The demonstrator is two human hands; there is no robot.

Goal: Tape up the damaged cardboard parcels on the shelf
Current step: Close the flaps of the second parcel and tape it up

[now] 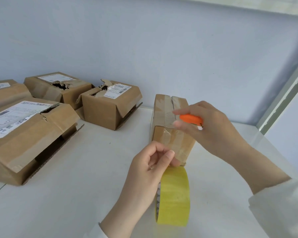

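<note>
Left hand (148,169) pinches the yellow tape roll (175,196) at the near end of the brown cardboard parcel (165,107), right hand (215,131) gripping an orange cutter (191,119) above.

Taped parcel (163,107), torn parcels (103,112), tape roll (175,194)

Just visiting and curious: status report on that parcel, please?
Left hand pinches yellow tape roll beside taped parcel. Right hand holds orange cutter over it. Torn parcels wait left; nothing blocking.
</note>
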